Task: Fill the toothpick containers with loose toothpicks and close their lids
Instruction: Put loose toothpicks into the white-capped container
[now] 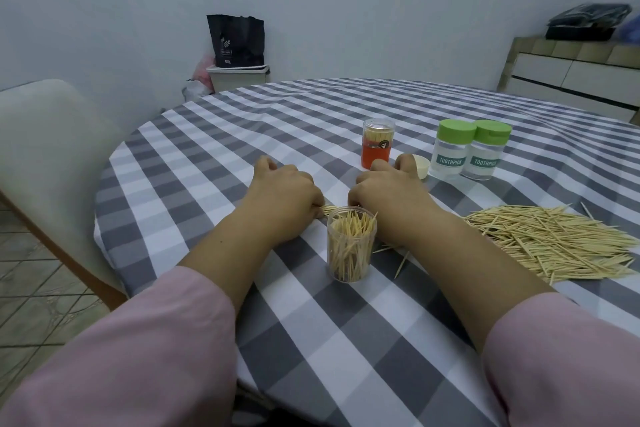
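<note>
**Squaring up a bundle behind the open jar**

So I've got both hands down on the grey-and-white checked tablecloth (214, 163), just behind the clear open-topped plastic jar (350, 246) that's already mostly full of toothpicks. My left hand (284, 192) and right hand (388, 191) have their fingers curled down around a small bundle of wooden toothpicks (330, 208) lying between them. Only a short stretch of it shows past the left knuckles, and I can't see the fingertips, so how tight the grip is I can't tell. My guess is I'm holding it from both ends so the sticks line up before they go in the jar; loose ones would splay and snag on the rim.

The jar sits close to me, between my forearms, which keeps the drop short. The big loose pile of pale toothpicks (550, 243) is on my right, within easy reach, with a few strays near the jar.

Further back: an orange-bottomed container with a clear cap (378, 144), full and closed, and two clear bottles with green lids (471, 149) labelled TOOTHPICK, both lidded. A small cream lid (420, 165) lies by my right hand, probably for the open jar.
</note>
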